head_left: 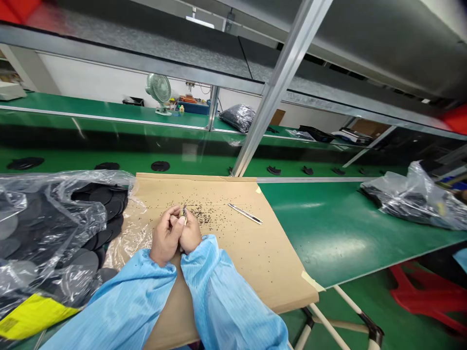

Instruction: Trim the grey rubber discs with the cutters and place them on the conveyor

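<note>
My left hand (168, 236) and my right hand (191, 232) are together over the brown paper sheet (248, 267), with fingers curled and touching. Between their fingertips a small, slim piece (184, 212) with a shiny, yellowish surface sticks up. Its kind is too small to make out, and the fingers cover its lower part. Many tiny black bits (204, 216) lie scattered on the paper just beyond and to the right of my hands. A thin, pale tool (245, 214) with a dark strip along it rests to their right.
At left, a clear plastic bag (54, 214) holds many black discs (113, 209); a yellow label (34, 316) lies in front. Black parts (160, 166) sit along the green belt behind. A metal post (270, 102) rises beyond the paper. Another plastic bag (419, 199) lies right.
</note>
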A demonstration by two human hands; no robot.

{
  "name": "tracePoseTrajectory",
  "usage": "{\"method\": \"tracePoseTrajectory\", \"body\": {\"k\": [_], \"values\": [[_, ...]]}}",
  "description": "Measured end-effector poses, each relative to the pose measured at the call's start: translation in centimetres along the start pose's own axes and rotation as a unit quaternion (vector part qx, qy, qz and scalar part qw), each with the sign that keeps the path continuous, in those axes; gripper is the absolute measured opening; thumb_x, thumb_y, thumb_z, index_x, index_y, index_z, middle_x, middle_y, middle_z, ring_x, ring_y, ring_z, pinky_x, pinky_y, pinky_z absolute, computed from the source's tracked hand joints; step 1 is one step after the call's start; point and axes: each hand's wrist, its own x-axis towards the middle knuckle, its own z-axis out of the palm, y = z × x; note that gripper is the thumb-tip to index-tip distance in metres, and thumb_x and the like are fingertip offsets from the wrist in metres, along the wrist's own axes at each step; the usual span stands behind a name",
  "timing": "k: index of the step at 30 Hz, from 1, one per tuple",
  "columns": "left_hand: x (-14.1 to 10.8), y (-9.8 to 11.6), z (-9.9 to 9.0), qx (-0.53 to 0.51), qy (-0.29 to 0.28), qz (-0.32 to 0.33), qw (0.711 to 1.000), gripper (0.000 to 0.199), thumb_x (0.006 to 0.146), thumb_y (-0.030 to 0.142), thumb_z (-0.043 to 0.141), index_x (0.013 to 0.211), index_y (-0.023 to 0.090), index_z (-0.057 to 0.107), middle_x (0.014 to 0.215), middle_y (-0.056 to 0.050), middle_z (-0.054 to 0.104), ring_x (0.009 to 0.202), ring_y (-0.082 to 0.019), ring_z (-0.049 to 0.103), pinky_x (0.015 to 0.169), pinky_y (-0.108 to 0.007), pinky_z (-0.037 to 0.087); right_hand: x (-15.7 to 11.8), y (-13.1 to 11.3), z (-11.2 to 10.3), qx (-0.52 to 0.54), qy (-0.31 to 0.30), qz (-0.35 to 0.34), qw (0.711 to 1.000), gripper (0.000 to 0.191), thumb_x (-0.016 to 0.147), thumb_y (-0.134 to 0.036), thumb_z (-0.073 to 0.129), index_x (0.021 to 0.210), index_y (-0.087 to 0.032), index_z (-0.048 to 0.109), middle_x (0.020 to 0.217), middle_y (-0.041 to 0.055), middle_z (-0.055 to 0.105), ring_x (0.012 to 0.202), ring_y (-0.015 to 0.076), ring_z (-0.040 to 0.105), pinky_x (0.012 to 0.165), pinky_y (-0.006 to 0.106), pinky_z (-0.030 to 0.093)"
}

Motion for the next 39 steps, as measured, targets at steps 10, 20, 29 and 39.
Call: {"method": "tracePoseTrajectory", "body": {"k": [10,20,29,39], "values": [[0.05,-0.21,0.09,-0.029,-0.010,-0.016,0.999,0.048,0.085,0.046,0.054,0.120,0.014,0.053,0.122,-0.014,0.059,0.114,-0.024,0.056,0.100,-0.038,0.044,0.07,-0.11,-0.04,0.005,-0.007,-0.002,1.000,0.019,0.075,-0.037,0.062,0.082,-0.019,0.058,0.073,-0.0004,0.058,0.066,0.0142,0.052,0.064,0.027,0.043],[0.00,-0.01,0.11,-0.024,-0.016,-0.012,1.000,0.047,0.087,0.046,0.052,0.121,0.014,0.052,0.123,-0.014,0.058,0.114,-0.024,0.056,0.100,-0.040,0.044,0.04,-0.14,-0.11,0.005,-0.005,0.003,1.000,0.021,0.075,-0.038,0.062,0.084,-0.018,0.059,0.075,0.0001,0.060,0.068,0.0148,0.054,0.065,0.027,0.044],[0.02,0.10,0.11,-0.017,-0.014,-0.011,1.000,0.046,0.087,0.046,0.052,0.120,0.015,0.052,0.122,-0.014,0.059,0.114,-0.024,0.056,0.100,-0.040,0.044,0.09,0.01,-0.16,0.000,-0.003,0.000,1.000,0.021,0.075,-0.039,0.062,0.083,-0.019,0.060,0.074,-0.0002,0.059,0.068,0.0148,0.053,0.064,0.027,0.044],[0.00,0.15,0.07,-0.018,-0.015,-0.012,1.000,0.047,0.087,0.046,0.052,0.121,0.014,0.052,0.123,-0.014,0.059,0.115,-0.024,0.056,0.100,-0.039,0.044,-0.03,-0.26,-0.16,-0.007,-0.001,0.001,1.000,0.019,0.076,-0.036,0.061,0.083,-0.019,0.059,0.072,-0.0011,0.058,0.066,0.0141,0.052,0.063,0.026,0.043]]}}
